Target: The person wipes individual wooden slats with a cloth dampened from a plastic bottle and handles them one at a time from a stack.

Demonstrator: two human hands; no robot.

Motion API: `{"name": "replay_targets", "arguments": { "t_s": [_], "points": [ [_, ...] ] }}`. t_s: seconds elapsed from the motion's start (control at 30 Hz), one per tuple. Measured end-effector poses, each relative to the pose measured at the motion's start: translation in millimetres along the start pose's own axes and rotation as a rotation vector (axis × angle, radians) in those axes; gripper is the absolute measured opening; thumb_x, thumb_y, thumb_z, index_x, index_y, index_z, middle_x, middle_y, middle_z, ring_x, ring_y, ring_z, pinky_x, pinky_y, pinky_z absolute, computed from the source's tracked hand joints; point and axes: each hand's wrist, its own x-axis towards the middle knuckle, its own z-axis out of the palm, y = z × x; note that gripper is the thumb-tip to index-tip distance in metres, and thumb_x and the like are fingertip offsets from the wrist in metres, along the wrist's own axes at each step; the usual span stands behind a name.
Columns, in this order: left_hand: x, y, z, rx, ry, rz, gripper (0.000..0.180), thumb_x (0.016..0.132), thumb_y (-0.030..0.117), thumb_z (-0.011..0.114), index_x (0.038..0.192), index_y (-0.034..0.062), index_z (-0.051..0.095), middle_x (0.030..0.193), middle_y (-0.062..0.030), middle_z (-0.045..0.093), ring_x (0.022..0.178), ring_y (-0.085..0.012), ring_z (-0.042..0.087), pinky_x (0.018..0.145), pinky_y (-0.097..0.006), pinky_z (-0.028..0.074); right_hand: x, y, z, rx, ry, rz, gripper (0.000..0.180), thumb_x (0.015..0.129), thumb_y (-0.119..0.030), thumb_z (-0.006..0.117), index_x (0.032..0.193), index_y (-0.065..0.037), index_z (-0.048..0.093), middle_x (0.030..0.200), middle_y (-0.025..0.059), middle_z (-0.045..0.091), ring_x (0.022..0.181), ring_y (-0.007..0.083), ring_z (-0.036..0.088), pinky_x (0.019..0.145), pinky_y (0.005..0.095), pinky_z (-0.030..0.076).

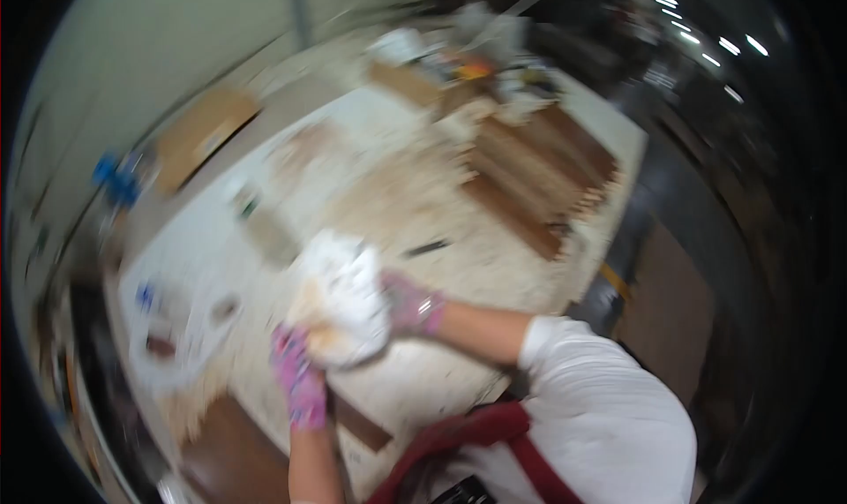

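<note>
Item: my white sleeve, lower right of the frame, nearest the camera, with my red apron beside it at lower centre. Item: my left hand, in a pink patterned glove, below and left of the frame's centre; its fingers are closed on the lower left edge of the white bundle. Item: my right hand, gloved likewise, against the bundle's right side; its fingers are partly hidden, so I cannot tell how far they curl. The bundle, crumpled and stained tan at its lower left, sits between my hands near the centre; blur hides its material. Item: one bottle, just above and left of the bundle. Item: one black pen-like stick, right of the bundle. Item: brown slats, side by side, ragged pale ends, upper right. Item: one brown strip, lower centre, near my left hand. Item: one clear bag, left. Item: one carton, upper left. All blurred.
</note>
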Motion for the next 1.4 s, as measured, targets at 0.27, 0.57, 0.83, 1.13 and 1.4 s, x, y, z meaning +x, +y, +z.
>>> {"name": "replay_targets", "arguments": {
  "t_s": [0.27, 0.57, 0.83, 1.13, 1.4],
  "points": [
    [208, 71, 100, -1.647, 0.074, -0.369, 0.035, 0.083, 0.011, 0.058, 0.115, 0.0006, 0.053, 0.111, -0.0118, 0.056, 0.102, -0.0235, 0.057, 0.089, -0.034, 0.047, -12, -171, 10, -0.305, 0.239, -0.331, 0.045, 0.093, -0.027, 0.06, 0.131, -0.006, 0.049, 0.124, 0.0069, 0.06, 0.11, 0.0143, 0.059, 0.097, 0.0326, 0.046],
    [208, 53, 123, -1.359, -0.045, -0.122, 0.037, 0.081, -0.001, 0.053, 0.118, -0.0016, 0.058, 0.121, -0.0109, 0.058, 0.109, -0.0216, 0.057, 0.094, -0.035, 0.047, -2, -164, 28, 0.072, -0.007, -0.044, 0.054, 0.09, -0.029, 0.061, 0.134, -0.002, 0.045, 0.128, 0.0186, 0.056, 0.117, 0.0328, 0.056, 0.104, 0.049, 0.04],
    [250, 16, 35, -1.634, 0.343, -0.218, 0.051, 0.089, 0.011, 0.063, 0.135, 0.0032, 0.042, 0.127, -0.0115, 0.052, 0.118, -0.0223, 0.049, 0.098, -0.032, 0.041, 20, -247, 118, -0.526, 0.159, -0.456, 0.049, 0.09, -0.021, 0.059, 0.134, -0.005, 0.045, 0.127, 0.0151, 0.057, 0.108, 0.0301, 0.062, 0.088, 0.0442, 0.054],
    [352, -17, 110, -0.779, 0.365, -0.121, 0.074, 0.084, 0.017, 0.066, 0.146, 0.007, 0.026, 0.142, -0.0204, 0.038, 0.126, -0.0301, 0.044, 0.099, -0.039, 0.041, 191, -272, 134, -2.818, 0.105, -0.912, 0.082, 0.067, -0.033, 0.075, 0.139, -0.015, 0.041, 0.139, 0.0255, 0.039, 0.127, 0.0416, 0.041, 0.102, 0.0453, 0.04],
    [377, -57, 166, -0.78, 0.13, 0.061, 0.051, 0.09, 0.034, 0.054, 0.133, 0.0085, 0.044, 0.128, -0.0114, 0.054, 0.116, -0.0217, 0.053, 0.095, -0.036, 0.045, 146, -236, 121, -2.419, 0.282, -1.034, 0.08, 0.065, -0.027, 0.078, 0.138, -0.017, 0.045, 0.144, 0.0248, 0.032, 0.132, 0.0446, 0.033, 0.107, 0.0454, 0.035]
  ]
}}
